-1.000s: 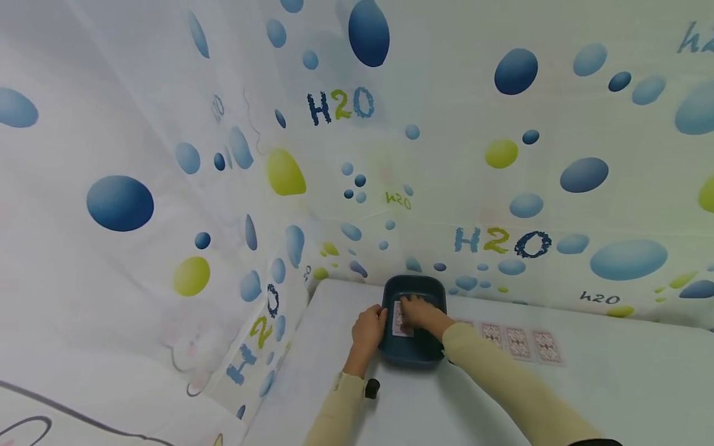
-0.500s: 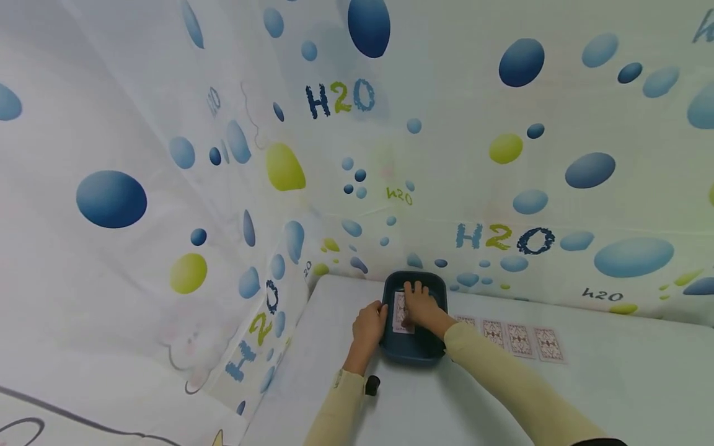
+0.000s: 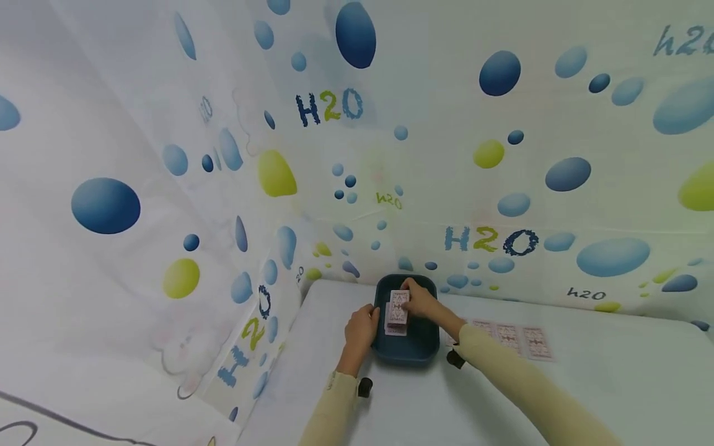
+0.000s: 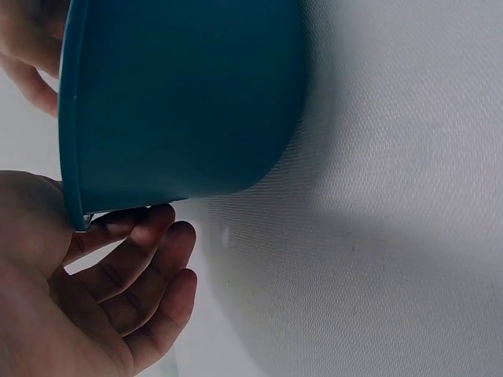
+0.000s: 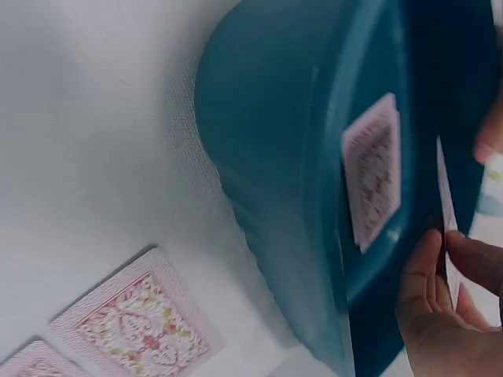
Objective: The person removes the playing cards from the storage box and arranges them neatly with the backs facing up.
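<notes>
Raised since the earlier frame, one held card (image 3: 398,303) now shows clear of the tray floor, where the right hand (image 3: 423,302) was spread over a card. That hand's fingers pinch it by the right side, toward its far end; the right wrist view shows it nearly edge-on.

Straight below and slightly nearer the person is the lying card (image 5: 373,177), perhaps several stacked, in the left half of the tray (image 3: 409,352). Both long axes run from far to near, roughly along the tray's long sides, and nothing visible stands between them. The right hand is nearer; the left hand (image 3: 361,328) grips the left rim, its fingers curled against the outer wall.

The tray sits by the far edge of the surface (image 3: 401,412), toward its far left corner. Right of it lies a card row (image 3: 509,337), partly covered by the right sleeve (image 3: 502,365), which crosses the tray's right side.
</notes>
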The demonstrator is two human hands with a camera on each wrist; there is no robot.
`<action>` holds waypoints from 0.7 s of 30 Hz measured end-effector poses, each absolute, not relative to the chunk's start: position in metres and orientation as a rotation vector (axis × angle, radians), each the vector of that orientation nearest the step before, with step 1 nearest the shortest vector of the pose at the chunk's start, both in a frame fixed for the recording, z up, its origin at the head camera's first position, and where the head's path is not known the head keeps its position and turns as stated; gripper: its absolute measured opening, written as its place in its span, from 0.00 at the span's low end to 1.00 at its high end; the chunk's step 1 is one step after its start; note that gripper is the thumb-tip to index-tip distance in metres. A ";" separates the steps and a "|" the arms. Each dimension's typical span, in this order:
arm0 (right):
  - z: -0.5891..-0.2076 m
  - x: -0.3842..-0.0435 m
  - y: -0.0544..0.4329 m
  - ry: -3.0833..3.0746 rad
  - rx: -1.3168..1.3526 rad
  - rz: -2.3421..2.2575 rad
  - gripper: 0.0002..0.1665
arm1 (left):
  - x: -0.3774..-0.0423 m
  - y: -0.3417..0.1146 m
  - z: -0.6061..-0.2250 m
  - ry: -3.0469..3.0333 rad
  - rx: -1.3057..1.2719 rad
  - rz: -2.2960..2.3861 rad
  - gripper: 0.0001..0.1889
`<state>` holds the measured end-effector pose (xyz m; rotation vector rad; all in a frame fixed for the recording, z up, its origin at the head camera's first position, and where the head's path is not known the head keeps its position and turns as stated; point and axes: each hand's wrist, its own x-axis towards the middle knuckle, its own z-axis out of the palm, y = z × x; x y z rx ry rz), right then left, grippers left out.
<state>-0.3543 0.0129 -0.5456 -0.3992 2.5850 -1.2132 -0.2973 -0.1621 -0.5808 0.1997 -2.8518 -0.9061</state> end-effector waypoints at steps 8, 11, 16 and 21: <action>-0.529 -0.343 0.052 2.352 -0.337 -1.412 0.27 | -0.297 -0.164 -0.580 -2.862 0.220 -0.904 0.16; -0.526 -0.337 0.065 2.326 -0.334 -1.415 0.27 | -0.297 -0.166 -0.581 -2.865 0.231 -0.901 0.16; -0.527 -0.333 0.088 2.330 -0.321 -1.400 0.27 | -0.296 -0.165 -0.580 -2.864 0.235 -0.911 0.15; -0.522 -0.327 0.109 2.360 -0.324 -1.400 0.27 | -0.296 -0.161 -0.578 -2.856 0.208 -0.912 0.16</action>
